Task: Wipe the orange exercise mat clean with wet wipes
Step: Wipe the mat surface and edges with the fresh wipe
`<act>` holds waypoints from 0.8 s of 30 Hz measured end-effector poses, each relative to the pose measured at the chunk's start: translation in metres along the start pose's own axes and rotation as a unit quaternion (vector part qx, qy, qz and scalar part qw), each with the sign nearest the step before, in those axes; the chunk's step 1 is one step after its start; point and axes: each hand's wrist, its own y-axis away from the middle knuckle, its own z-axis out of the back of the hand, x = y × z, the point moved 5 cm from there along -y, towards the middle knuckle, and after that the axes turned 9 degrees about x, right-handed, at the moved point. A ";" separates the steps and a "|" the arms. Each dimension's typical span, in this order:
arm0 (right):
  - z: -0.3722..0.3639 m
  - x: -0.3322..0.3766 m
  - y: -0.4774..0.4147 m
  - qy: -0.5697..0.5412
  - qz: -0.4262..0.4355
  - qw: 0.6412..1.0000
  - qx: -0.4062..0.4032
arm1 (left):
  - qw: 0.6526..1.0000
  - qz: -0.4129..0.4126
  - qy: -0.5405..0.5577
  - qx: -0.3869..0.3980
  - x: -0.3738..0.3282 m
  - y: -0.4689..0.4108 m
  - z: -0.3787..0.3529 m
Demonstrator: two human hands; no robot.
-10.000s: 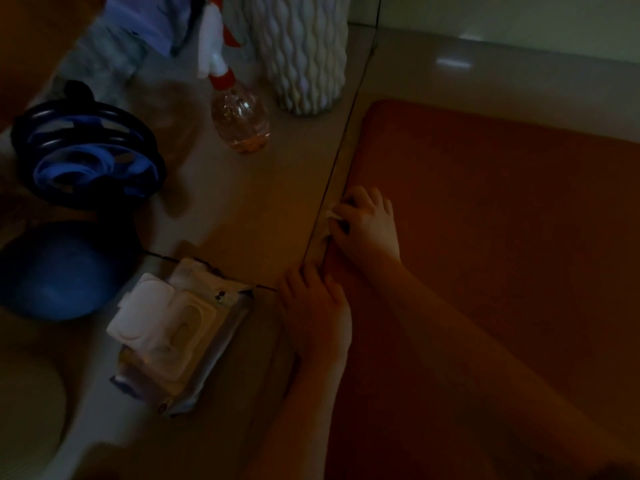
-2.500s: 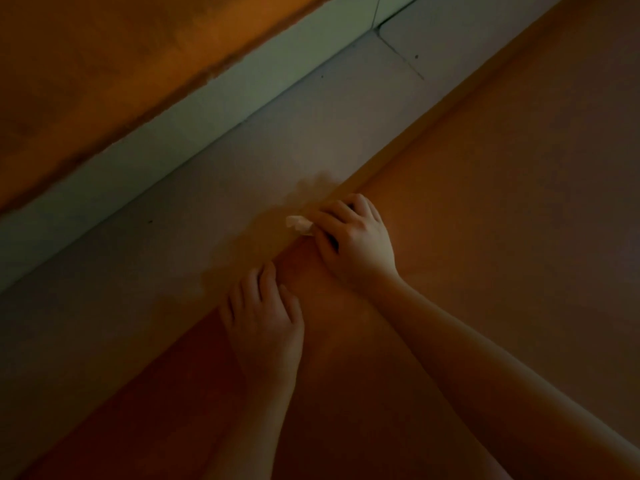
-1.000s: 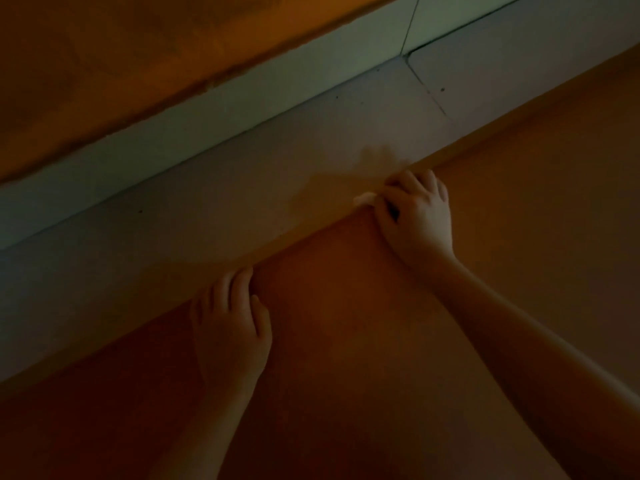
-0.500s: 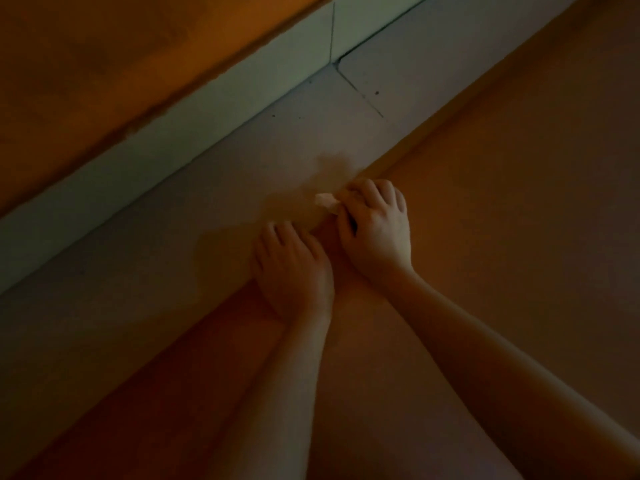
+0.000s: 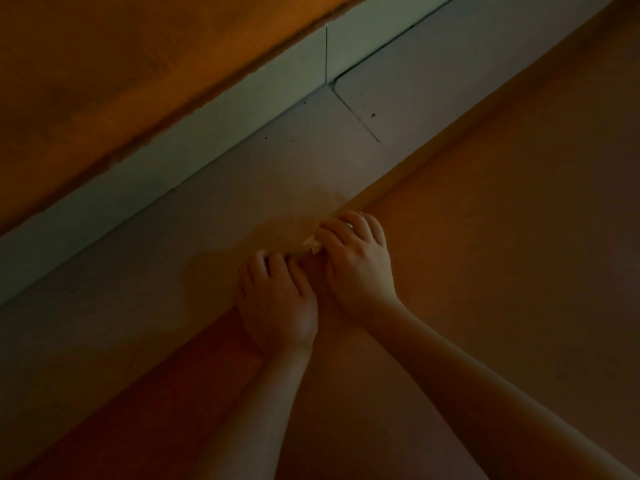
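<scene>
Orange foam fills the near and right part of the dim view: the mat [image 5: 502, 271] lies flat on the floor, and its long left edge runs on a slant from the near left corner to the far right. An orange-brown wall [image 5: 121, 81] takes up the far left. Between wall and mat runs a strip of grey tiled floor [image 5: 156, 289], and a pale skirting [image 5: 242, 112] stands along the foot of the wall. One grout line [image 5: 356, 116] crosses the floor strip at the far end, with a few dark specks [image 5: 373, 115] near it. A darker, warm-toned patch [image 5: 221, 268] lies on the tiles just left of the hands.

Two bare forearms reach in from the near right, the right arm [image 5: 485, 393] and the left arm [image 5: 256, 410], both over the mat. The hands sit side by side at the mat's left edge, touching or nearly so. The left hand [image 5: 277, 303] lies palm down, nearer, its fingers bent over the edge towards the tiles; whether they grip the edge cannot be told. The right hand [image 5: 358, 265], just beyond it, has its fingers curled down onto the edge and pinches a white wipe [image 5: 311, 244] against it. Only a small crumpled corner of the wipe shows, poking out to the left from under the fingertips, right where mat meets floor.
</scene>
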 end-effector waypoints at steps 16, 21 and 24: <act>0.023 -0.044 -0.027 -0.019 0.053 0.992 0.114 | 1.000 0.013 0.011 -0.019 -0.003 0.003 0.003; 0.055 -0.123 -0.053 0.037 0.035 0.995 0.090 | 1.000 0.011 0.013 -0.026 -0.003 0.002 0.002; 0.060 -0.141 -0.049 -0.018 -0.030 0.999 0.033 | 0.999 0.011 0.016 -0.030 -0.003 0.002 0.002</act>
